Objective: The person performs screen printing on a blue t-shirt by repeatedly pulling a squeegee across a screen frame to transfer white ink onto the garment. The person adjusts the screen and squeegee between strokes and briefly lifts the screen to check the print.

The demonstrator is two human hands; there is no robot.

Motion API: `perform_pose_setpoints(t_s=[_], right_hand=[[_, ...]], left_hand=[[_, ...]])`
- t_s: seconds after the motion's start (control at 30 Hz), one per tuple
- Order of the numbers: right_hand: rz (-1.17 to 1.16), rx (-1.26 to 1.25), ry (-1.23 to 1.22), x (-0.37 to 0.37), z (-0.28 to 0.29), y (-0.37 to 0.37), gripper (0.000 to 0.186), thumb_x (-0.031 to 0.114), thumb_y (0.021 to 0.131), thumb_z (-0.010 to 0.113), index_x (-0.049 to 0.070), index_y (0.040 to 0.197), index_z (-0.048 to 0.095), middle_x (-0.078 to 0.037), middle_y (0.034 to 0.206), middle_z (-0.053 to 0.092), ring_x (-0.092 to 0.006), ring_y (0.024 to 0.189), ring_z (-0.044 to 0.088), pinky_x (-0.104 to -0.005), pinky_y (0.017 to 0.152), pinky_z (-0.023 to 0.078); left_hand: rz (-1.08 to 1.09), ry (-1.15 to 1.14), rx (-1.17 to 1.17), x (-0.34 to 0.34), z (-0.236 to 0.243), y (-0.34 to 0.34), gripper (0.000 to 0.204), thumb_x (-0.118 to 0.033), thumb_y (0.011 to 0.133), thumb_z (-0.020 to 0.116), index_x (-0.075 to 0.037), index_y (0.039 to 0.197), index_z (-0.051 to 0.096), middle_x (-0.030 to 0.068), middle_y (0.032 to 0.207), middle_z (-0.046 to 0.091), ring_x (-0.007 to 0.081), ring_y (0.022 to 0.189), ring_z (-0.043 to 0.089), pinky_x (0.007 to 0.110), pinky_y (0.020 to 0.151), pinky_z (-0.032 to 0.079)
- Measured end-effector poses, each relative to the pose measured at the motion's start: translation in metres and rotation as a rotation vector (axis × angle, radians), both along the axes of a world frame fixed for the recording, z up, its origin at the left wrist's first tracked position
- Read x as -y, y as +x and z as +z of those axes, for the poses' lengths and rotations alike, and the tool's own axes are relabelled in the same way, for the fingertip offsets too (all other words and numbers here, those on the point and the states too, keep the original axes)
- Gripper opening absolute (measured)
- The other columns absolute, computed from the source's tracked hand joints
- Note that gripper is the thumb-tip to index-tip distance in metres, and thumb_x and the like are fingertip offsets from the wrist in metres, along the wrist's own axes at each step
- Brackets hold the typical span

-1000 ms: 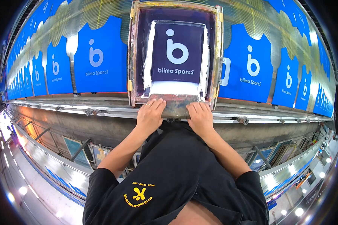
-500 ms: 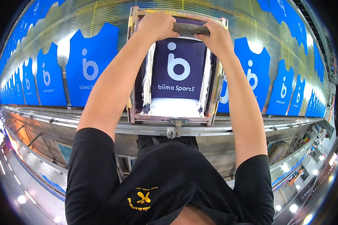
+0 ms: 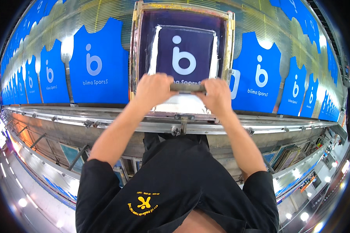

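Observation:
Both hands grip a squeegee [image 3: 188,87] by its ends, low over a screen-printing frame [image 3: 133,50]. My left hand [image 3: 154,90] is wrapped round its left end, and my right hand [image 3: 217,95] round its right end. Dark mesh [image 3: 200,48] with a pale round-letter design fills the frame. White ink [image 3: 179,104] pools along the near side, just below the squeegee, and streaks of it run up both sides of the design. The squeegee's blade is hidden beneath its handle and my fingers.
Blue cut fabric pieces [image 3: 99,83] with white printing lie in rows on the long table to both sides. A metal rail [image 3: 136,126] with clamps runs along the near edge. Flat framed screens [image 3: 289,157] stand under the table on the right.
Both hands have drawn the squeegee from the far end of the frame toward me, down to the lower part of the design. The upper design is now uncovered.

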State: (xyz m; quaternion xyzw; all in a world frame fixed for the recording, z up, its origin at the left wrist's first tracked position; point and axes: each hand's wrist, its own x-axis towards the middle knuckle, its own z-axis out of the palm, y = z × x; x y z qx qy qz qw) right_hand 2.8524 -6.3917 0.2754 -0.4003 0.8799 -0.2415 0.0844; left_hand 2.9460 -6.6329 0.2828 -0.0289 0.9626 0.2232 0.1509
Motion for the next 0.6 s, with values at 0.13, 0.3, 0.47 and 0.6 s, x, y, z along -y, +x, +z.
perform_pose_setpoints(t_s=[0.13, 0.3, 0.47, 0.6], right_hand=[[-0.042, -0.108, 0.077, 0.059, 0.003, -0.119, 0.038, 0.034, 0.079, 0.092, 0.005, 0.093, 0.072, -0.015, 0.091, 0.072, -0.0385, 0.088, 0.069, -0.0476, 0.078, 0.054], [-0.124, -0.167, 0.043, 0.1, -0.014, -0.18, 0.04, 0.037, 0.083, 0.09, 0.004, 0.094, 0.073, -0.015, 0.093, 0.073, -0.0369, 0.091, 0.07, -0.0475, 0.08, 0.055], [-0.012, -0.215, -0.031, 0.045, -0.037, -0.092, 0.035, 0.03, 0.077, 0.092, 0.007, 0.092, 0.07, -0.011, 0.086, 0.069, -0.0355, 0.088, 0.067, -0.0472, 0.079, 0.052], [-0.036, -0.095, -0.064, -0.011, -0.019, 0.022, 0.039, 0.01, 0.064, 0.09, 0.01, 0.096, 0.068, -0.008, 0.093, 0.069, -0.0312, 0.094, 0.067, -0.044, 0.086, 0.05]], left_hand=[[0.023, -0.151, -0.053, 0.052, 0.017, -0.122, 0.042, -0.051, 0.081, 0.084, -0.011, 0.094, 0.081, 0.0142, 0.091, 0.078, 0.0341, 0.092, 0.077, 0.048, 0.083, 0.062], [0.058, -0.202, -0.117, 0.079, 0.007, -0.187, 0.04, -0.054, 0.081, 0.084, -0.017, 0.096, 0.081, 0.0107, 0.089, 0.079, 0.0352, 0.089, 0.076, 0.049, 0.083, 0.059], [0.091, -0.165, -0.113, 0.033, -0.024, -0.088, 0.032, -0.045, 0.083, 0.083, -0.016, 0.097, 0.078, 0.0081, 0.094, 0.076, 0.0348, 0.092, 0.075, 0.05, 0.08, 0.06], [0.073, -0.043, -0.103, -0.024, -0.011, 0.026, 0.03, -0.029, 0.073, 0.09, -0.012, 0.094, 0.077, 0.0066, 0.087, 0.073, 0.0301, 0.087, 0.074, 0.046, 0.077, 0.059]])
